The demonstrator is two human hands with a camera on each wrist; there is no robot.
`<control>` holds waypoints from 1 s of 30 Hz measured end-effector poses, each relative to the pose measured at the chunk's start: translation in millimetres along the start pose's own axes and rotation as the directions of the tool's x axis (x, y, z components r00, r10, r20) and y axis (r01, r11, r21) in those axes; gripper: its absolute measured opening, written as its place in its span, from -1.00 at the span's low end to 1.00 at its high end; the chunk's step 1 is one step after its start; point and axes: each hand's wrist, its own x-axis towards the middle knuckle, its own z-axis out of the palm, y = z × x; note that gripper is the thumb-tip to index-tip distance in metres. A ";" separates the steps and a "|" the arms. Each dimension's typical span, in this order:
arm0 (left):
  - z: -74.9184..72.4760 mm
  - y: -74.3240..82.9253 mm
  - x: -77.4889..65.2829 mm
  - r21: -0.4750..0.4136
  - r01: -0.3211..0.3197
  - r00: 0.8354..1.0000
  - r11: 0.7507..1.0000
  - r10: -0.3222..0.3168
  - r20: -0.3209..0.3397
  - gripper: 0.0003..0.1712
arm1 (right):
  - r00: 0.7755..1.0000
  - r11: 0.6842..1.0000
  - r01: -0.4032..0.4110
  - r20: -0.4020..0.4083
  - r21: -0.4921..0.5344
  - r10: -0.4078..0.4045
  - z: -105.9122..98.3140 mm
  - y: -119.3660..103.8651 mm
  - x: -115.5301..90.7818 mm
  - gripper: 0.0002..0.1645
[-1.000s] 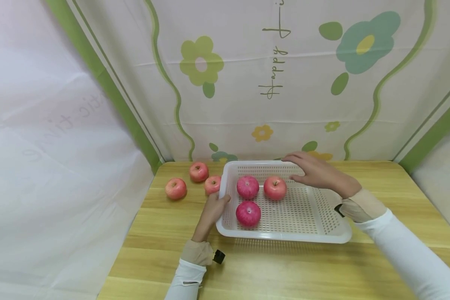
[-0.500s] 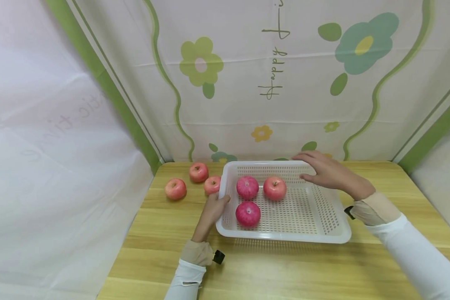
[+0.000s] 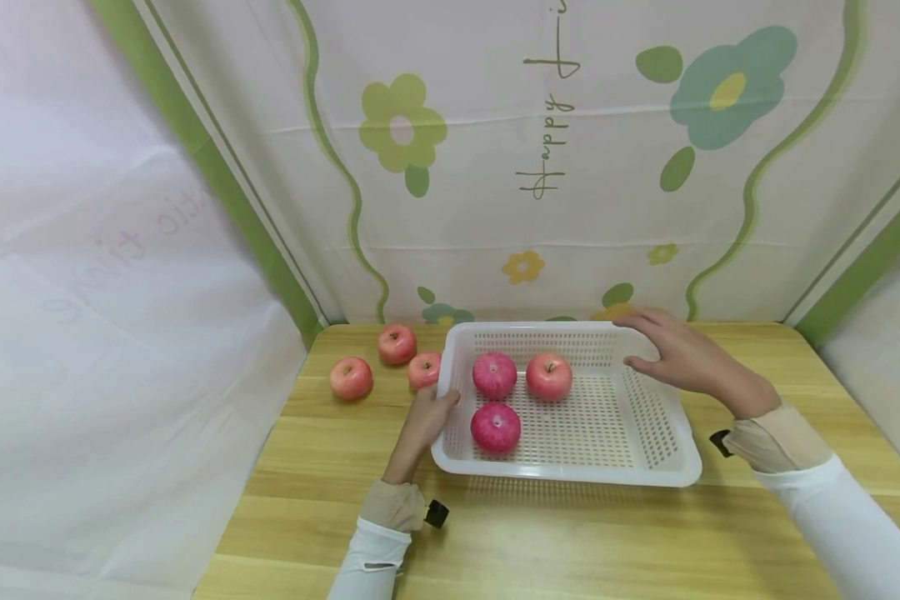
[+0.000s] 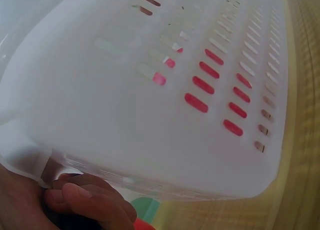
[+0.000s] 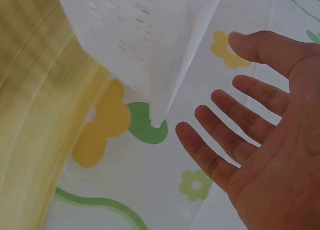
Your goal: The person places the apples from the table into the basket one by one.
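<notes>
A white perforated plastic basket [image 3: 663, 477] rests on the table, tilt hard to tell. Inside it, toward the left, are two deep-pink streaked round fruits [image 3: 496, 428] and a lighter red apple [image 3: 549, 377] with its stem up. My left hand [image 3: 424, 425] grips the basket's left rim, thumb over the inner side; in the left wrist view its curled fingers [image 4: 95, 202] show under the rim. My right hand [image 3: 678, 354] hovers by the back right corner, holding nothing. Its fingers [image 5: 220, 162] are spread and apart from the basket in the right wrist view.
Three red apples lie left of the basket: a front-left apple [image 3: 351, 378], a back apple [image 3: 397, 344], and another apple [image 3: 423, 370] close to the basket's rim. The wooden table [image 3: 555, 542] meets a flower-printed cloth wall [image 3: 480, 208] at its back edge.
My right hand has moved right along the basket's back rim, from near the apple toward the back right corner. The left hand, basket and fruit stay in place.
</notes>
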 end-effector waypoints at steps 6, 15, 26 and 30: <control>0.8 0.0 -0.3 0.012 -0.001 1.000 1.000 0.001 0.004 -0.45 | 0.998 0.998 -0.065 -0.020 -0.023 0.065 4.7 7.2 -12.6 -0.23; -0.2 0.3 -0.6 0.009 -0.005 1.000 1.000 0.005 0.001 -0.45 | 0.984 0.983 -0.177 -0.024 0.041 0.178 12.8 14.0 -25.2 -0.21; 0.1 0.4 -1.4 0.014 -0.009 1.000 1.000 0.009 -0.005 -0.47 | 0.969 0.942 -0.216 -0.065 0.256 0.240 30.5 17.8 -36.6 -0.19; 0.6 0.8 -2.2 0.008 -0.012 1.000 1.000 0.012 -0.009 -0.47 | 0.962 0.933 -0.228 -0.085 0.279 0.260 36.8 18.0 -39.7 -0.19</control>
